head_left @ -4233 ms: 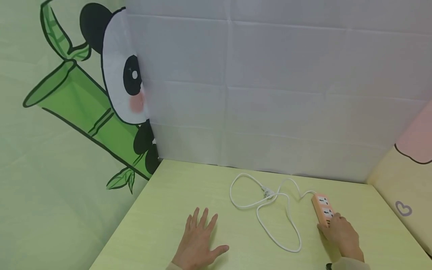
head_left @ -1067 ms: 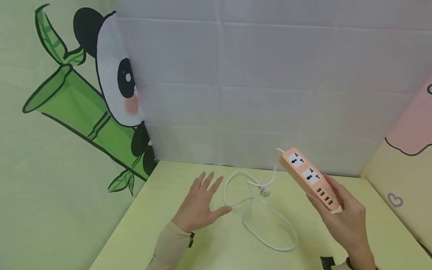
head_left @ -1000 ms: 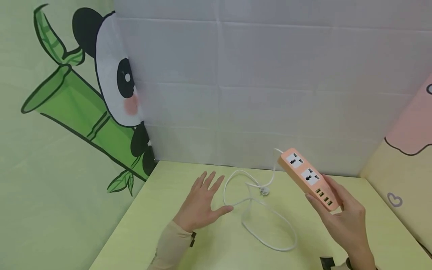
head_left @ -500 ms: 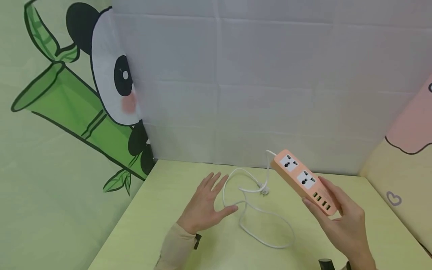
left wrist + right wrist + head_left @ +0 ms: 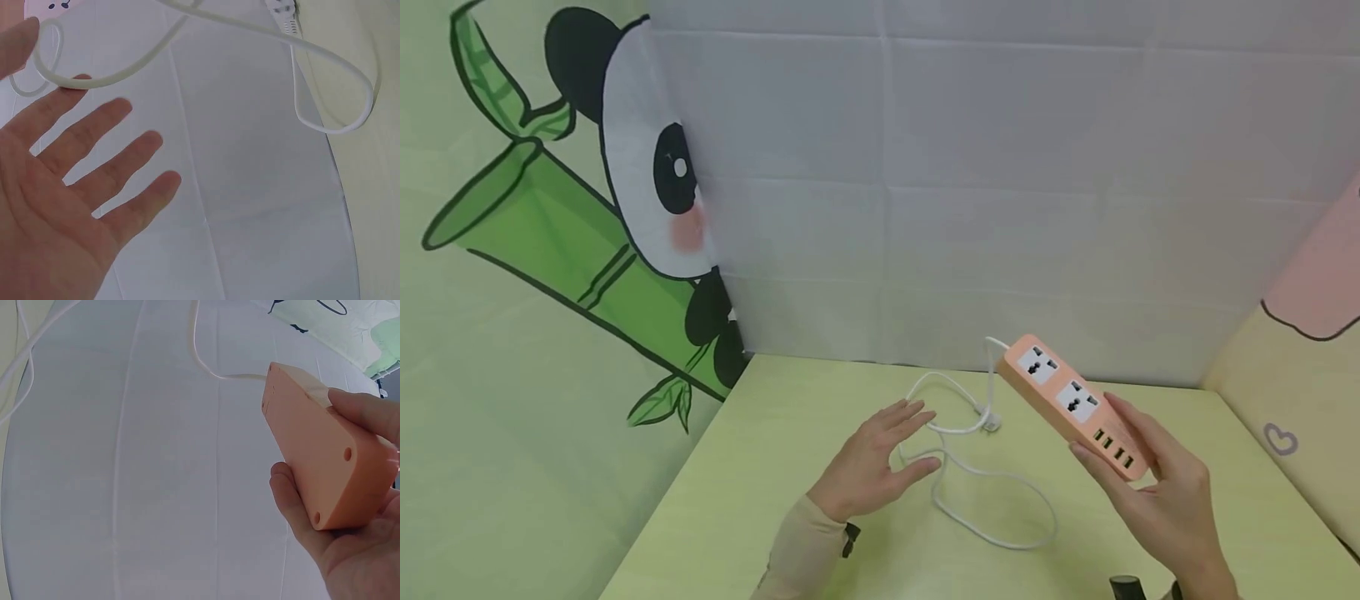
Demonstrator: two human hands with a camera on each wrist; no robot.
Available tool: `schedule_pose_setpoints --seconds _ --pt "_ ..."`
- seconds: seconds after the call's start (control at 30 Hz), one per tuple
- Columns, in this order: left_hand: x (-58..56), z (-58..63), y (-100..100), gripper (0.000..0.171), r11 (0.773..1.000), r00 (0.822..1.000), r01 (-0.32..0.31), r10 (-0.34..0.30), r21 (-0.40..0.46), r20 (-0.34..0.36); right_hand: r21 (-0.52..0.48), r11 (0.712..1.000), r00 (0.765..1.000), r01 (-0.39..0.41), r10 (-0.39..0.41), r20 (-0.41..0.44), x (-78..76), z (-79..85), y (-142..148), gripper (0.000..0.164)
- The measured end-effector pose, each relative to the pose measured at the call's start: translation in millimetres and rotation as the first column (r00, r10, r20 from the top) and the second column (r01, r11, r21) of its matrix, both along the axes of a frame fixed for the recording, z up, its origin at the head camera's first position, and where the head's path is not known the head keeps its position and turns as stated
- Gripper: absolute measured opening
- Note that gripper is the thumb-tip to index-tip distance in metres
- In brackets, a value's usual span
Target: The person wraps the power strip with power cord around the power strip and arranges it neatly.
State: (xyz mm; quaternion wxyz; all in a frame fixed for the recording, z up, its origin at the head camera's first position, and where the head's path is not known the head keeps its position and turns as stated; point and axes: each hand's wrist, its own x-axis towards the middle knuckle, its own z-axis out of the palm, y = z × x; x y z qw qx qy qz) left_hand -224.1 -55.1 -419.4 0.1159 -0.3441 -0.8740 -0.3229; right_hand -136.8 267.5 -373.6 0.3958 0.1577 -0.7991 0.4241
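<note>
Raised above the table, an orange power strip (image 5: pixel 1075 408) with two white sockets and several USB ports tilts up to the left. My right hand (image 5: pixel 1165 483) grips its lower end between thumb and fingers; the right wrist view shows the strip's plain underside (image 5: pixel 319 444). From its far end a white cord (image 5: pixel 988 375) hangs down and loops over the table. The cord's plug (image 5: pixel 990 419) is near the middle of the loops. My left hand (image 5: pixel 876 458) hovers beside the cord, fingers spread and extended. Whether it touches the cord (image 5: pixel 125 74) I cannot tell.
The pale yellow table (image 5: pixel 760 433) meets a white sheet wall (image 5: pixel 1000 183) at the back. A green cloth with a panda and bamboo print (image 5: pixel 550 225) hangs at the left. A dark cylindrical end (image 5: pixel 1126 586) shows at the bottom, by the right wrist.
My right hand has lifted the power strip off the table, then shifted it slightly left. My left hand has moved forward and right towards the cord. The cord has been pulled along.
</note>
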Motion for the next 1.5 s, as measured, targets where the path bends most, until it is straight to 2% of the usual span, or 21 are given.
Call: schedule_pose_setpoints --seconds 0.13,0.27,0.6,0.87,1.03,1.23,1.43,1.5 --pt "-0.5 0.1 1.2 0.030 0.998 0.997 0.029 -0.025 0.053 -0.080 -0.002 1.000 1.000 -0.002 0.002 0.003 0.2 -1.5 0.6 0.077" --pt "0.3 2.6 2.4 0.020 0.994 0.993 0.060 -0.050 0.095 -0.106 0.002 1.000 1.000 -0.011 0.011 -0.008 -1.1 -2.0 -1.2 0.077" --pt "-0.3 2.9 6.1 0.014 0.980 0.987 0.138 -0.125 0.141 -0.100 0.010 1.000 1.000 0.004 -0.004 -0.007 -4.8 -5.4 1.1 0.076" --pt "-1.3 1.8 5.5 0.017 0.969 0.985 0.163 -0.149 0.185 -0.086 -0.035 0.999 0.999 0.025 -0.027 -0.043 -8.4 -6.7 9.4 0.075" --pt "-0.9 1.5 5.6 0.018 0.961 0.982 0.186 -0.175 0.204 -0.072 -0.041 0.998 0.999 0.037 -0.038 -0.036 -8.0 -7.0 9.7 0.076" --pt "-0.4 1.9 6.1 0.020 0.959 0.985 0.171 -0.168 0.227 -0.034 -0.047 0.997 0.996 0.066 -0.069 -0.063 -8.2 -6.2 9.6 0.075" --pt "0.3 0.8 4.5 0.023 0.963 0.989 0.143 -0.146 0.228 -0.003 -0.092 0.990 0.993 0.105 -0.110 -0.052 -6.6 -6.6 13.5 0.073" --pt "0.6 0.7 3.6 0.024 0.965 0.991 0.131 -0.134 0.229 0.000 -0.115 0.987 0.990 0.108 -0.117 -0.074 -7.1 -7.2 15.0 0.071"
